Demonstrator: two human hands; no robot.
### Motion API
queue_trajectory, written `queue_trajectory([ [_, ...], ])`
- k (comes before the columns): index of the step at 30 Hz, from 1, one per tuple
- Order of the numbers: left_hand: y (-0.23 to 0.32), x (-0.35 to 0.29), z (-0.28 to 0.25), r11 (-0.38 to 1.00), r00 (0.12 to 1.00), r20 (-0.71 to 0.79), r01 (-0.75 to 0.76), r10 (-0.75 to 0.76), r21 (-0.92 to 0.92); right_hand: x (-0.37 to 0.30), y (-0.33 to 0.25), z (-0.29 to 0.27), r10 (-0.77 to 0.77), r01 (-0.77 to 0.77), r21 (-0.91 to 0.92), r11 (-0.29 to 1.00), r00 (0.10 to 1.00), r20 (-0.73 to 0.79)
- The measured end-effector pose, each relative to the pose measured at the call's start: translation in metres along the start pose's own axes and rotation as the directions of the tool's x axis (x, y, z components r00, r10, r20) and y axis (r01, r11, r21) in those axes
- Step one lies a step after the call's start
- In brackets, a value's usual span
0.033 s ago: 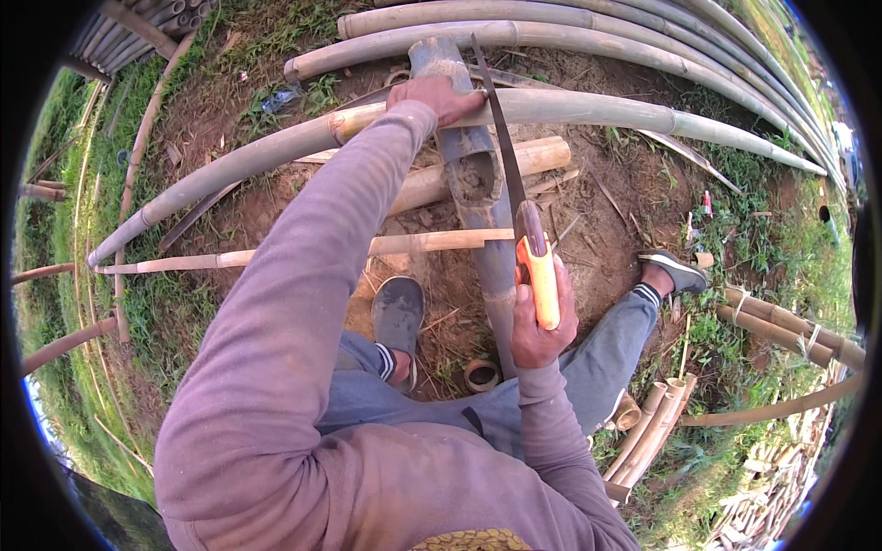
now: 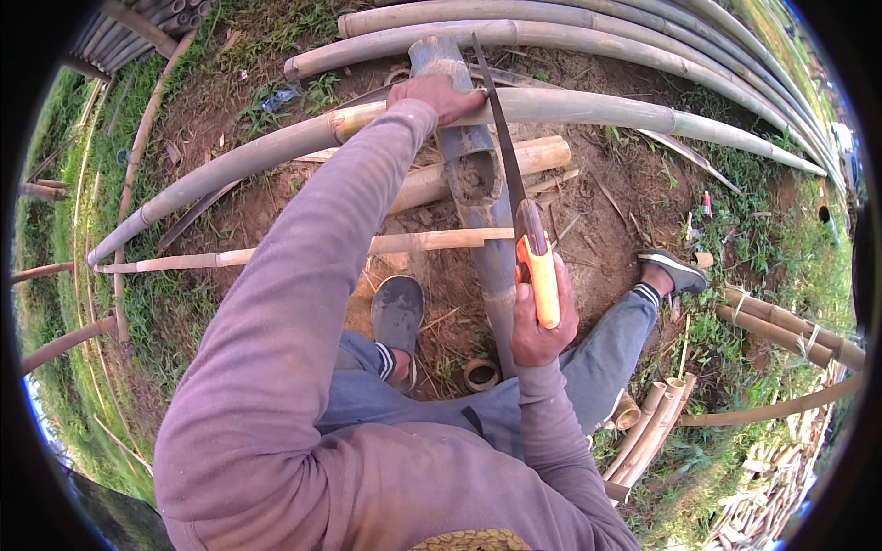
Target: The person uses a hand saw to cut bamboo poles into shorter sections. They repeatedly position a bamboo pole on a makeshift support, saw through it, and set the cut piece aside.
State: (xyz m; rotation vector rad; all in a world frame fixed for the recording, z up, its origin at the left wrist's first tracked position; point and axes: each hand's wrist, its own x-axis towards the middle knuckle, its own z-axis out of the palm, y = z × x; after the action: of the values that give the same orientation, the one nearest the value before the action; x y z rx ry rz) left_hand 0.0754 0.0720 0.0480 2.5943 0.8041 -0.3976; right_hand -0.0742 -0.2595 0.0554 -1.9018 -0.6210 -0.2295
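Note:
A long grey-green bamboo pole point(image 2: 597, 108) lies crosswise over a thicker bamboo beam point(image 2: 491, 266), which has a hole cut in its upper side. My left hand point(image 2: 430, 97) is closed over the pole where it crosses the beam, pressing from above. In my right hand point(image 2: 544, 329) is a hand saw point(image 2: 540, 275) with an orange handle, my fingers wrapped round the grip. Its dark blade points away from me and crosses the pole just right of my left hand. Whether the teeth have cut in cannot be made out.
More bamboo poles point(image 2: 551, 37) lie side by side at the far edge. A thin split bamboo strip point(image 2: 432, 241) and a thick bamboo piece point(image 2: 542, 156) lie nearer. Short bamboo lengths point(image 2: 650, 432) are at the right by my leg. My shod feet flank the beam.

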Motion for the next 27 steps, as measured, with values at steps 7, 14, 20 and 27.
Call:
queue_trajectory([
  [7, -0.001, 0.003, 0.002, 1.0, 0.999, -0.052, -0.014, 0.015, 0.023, -0.018, 0.009, -0.009, 0.141, -0.146, 0.068, 0.987, 0.987, 0.072],
  [14, 0.004, 0.004, -0.008, 1.0, 1.0, -0.026, -0.008, 0.009, 0.029, 0.047, 0.024, 0.042, 0.098, -0.096, 0.124, 0.988, 0.995, -0.017],
  [20, 0.0, -0.003, -0.013, 0.999, 0.998, -0.037, -0.047, 0.048, 0.019, 0.0, 0.007, 0.011, 0.171, -0.172, 0.086, 0.981, 0.985, 0.015],
  [27, 0.002, 0.0, 0.0, 0.999, 0.997, -0.062, -0.041, 0.042, 0.01, -0.004, 0.02, 0.02, 0.183, -0.178, 0.134, 0.975, 0.983, -0.029],
])
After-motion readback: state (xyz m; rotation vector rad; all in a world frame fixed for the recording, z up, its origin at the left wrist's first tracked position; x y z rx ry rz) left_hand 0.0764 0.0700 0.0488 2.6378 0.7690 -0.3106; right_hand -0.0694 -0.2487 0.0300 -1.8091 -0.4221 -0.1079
